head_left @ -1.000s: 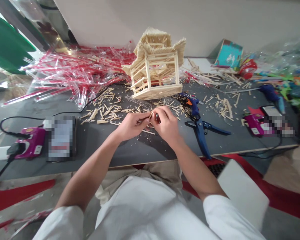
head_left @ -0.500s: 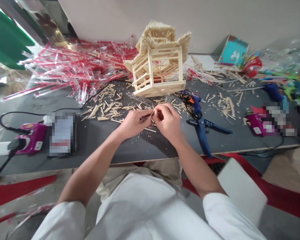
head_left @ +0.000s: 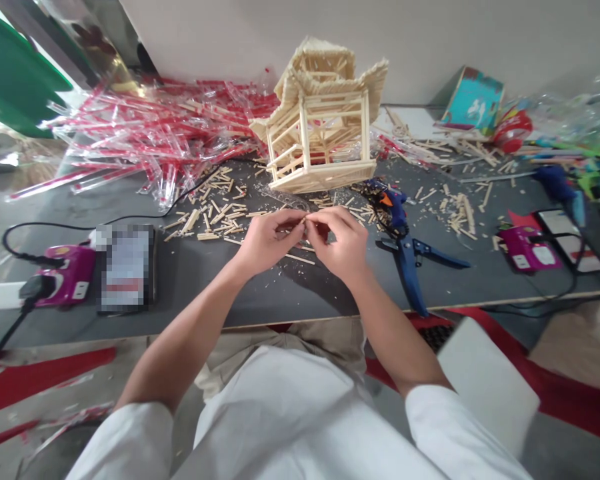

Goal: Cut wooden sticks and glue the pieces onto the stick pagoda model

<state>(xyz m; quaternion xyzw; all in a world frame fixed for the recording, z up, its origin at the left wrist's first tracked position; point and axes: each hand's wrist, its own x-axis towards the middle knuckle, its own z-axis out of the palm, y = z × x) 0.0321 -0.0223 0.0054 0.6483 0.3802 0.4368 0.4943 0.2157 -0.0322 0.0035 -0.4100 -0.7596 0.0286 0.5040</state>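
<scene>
Worktable (head_left: 190, 277), dark grey, runs under everything; my grip is just above it, around mid-width. Heap of red-and-clear plastic wrappers (head_left: 170, 130) spreads beyond the grip, off to its left. Stick-built model house (head_left: 307, 140) stands straight beyond the grip, roof in two tiers, apart from my fingers. Left hand (head_left: 267, 241) and right hand (head_left: 344, 247) meet fingertip to fingertip, thumbs and index fingers pinched narrow. Blue cutter (head_left: 409, 267) lies right of the grip, handles spread, one reaching the table's near edge. Phone (head_left: 129, 270) lies well left of the grip, screen blurred. Purple socket block (head_left: 70, 270) sits just past the phone, farther left, black plugs in it. Glue gun (head_left: 395, 205), blue and orange, is right of the grip, just beyond the cutter. Thin stick (head_left: 300, 259) lies on my side of the grip, partly under left hand. Cut stick bits (head_left: 219, 217) are scattered left of and beyond the grip. Small piece (head_left: 305, 221) is in the pinch, between both hands' fingertips; mostly covered, can't tell its shape.
</scene>
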